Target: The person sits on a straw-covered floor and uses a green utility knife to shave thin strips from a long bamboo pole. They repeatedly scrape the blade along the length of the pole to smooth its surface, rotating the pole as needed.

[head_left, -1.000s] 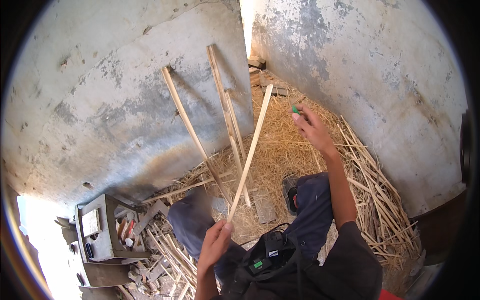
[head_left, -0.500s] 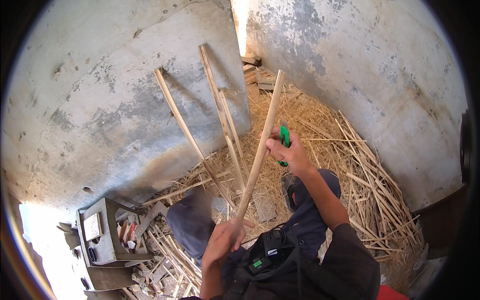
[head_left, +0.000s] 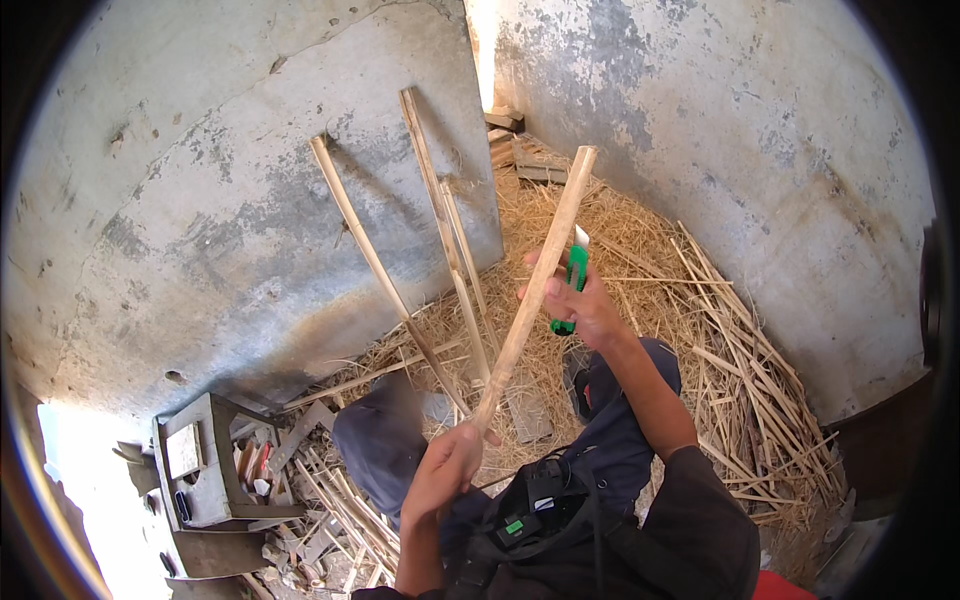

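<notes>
A long pale wooden stick [head_left: 545, 265] slants up and to the right in front of me. Its lower end is wrapped by my left hand [head_left: 445, 467]. Farther up, my right hand [head_left: 590, 308] holds a green utility knife [head_left: 574, 285] with its blade out, pointing upward just right of the stick. Some fingers of that hand reach behind the stick, and its thumb lies by the stick's side. Whether the blade touches the wood I cannot tell.
Several sticks [head_left: 375, 262] lean against the worn grey wall [head_left: 230, 200] at left. Straw-like shavings [head_left: 640, 270] cover the floor, with a pile of thin strips [head_left: 770, 400] at right. A wooden stool-like frame [head_left: 215, 480] lies at lower left beside scraps.
The stick's upper end has swung right and slightly down, and its face has turned. My right hand and the knife have shifted slightly right. My left hand has risen a little, still gripping the stick.
</notes>
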Demonstrator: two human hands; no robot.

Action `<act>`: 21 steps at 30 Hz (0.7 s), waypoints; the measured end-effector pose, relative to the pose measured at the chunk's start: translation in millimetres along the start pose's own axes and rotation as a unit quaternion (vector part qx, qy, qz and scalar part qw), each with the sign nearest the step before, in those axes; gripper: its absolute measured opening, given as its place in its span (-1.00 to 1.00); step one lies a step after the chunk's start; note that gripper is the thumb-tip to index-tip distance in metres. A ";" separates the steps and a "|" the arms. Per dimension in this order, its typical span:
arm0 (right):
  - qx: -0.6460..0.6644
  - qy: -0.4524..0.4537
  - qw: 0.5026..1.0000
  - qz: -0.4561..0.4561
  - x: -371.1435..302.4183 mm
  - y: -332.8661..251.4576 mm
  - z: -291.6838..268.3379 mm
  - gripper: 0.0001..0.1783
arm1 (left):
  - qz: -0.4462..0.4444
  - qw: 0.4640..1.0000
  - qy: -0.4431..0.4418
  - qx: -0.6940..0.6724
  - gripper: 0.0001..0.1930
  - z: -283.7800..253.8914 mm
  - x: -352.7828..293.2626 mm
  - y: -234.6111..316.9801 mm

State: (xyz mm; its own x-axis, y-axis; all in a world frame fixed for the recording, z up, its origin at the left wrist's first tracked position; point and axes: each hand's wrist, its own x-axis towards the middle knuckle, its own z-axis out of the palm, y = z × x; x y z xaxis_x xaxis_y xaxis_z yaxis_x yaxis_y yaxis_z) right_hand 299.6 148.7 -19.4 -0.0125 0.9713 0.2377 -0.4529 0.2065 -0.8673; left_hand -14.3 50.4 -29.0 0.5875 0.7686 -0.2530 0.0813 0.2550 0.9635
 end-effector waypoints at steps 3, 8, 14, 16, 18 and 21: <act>-0.007 0.028 0.999 -0.030 0.0 2.0 -3.0 -0.46 | 0.008 0.999 0.014 0.030 -0.63 6.2 0.1 8.8; -0.007 0.086 0.993 -0.077 5.2 -0.2 -7.2 -0.54 | 0.031 0.994 0.059 0.084 -0.60 3.7 5.3 -3.1; 0.011 0.152 0.984 -0.089 10.3 -13.7 -17.3 -0.65 | 0.072 0.977 0.062 0.190 -0.53 -19.4 0.2 -19.1; 0.006 0.175 0.980 -0.097 11.7 -17.3 -21.8 -0.65 | 0.049 0.975 0.044 0.213 -0.52 -32.0 -6.4 -20.7; 0.007 0.188 0.977 -0.102 11.6 -19.1 -28.4 -0.63 | 0.043 0.973 0.026 0.224 -0.60 -43.8 -9.4 -24.5; 0.006 0.192 0.976 -0.103 12.0 -19.2 -32.8 -0.59 | 0.002 0.991 0.016 0.130 -0.69 -51.3 -12.7 -26.8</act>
State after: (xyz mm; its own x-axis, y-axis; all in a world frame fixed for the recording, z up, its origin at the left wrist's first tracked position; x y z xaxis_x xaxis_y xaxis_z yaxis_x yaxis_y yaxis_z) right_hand 337.4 160.3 -14.3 0.4133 0.8826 0.2241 -0.4202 0.4032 -0.8129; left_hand -65.2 63.8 -56.1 0.5622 0.7888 -0.2484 0.2862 0.0962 0.9533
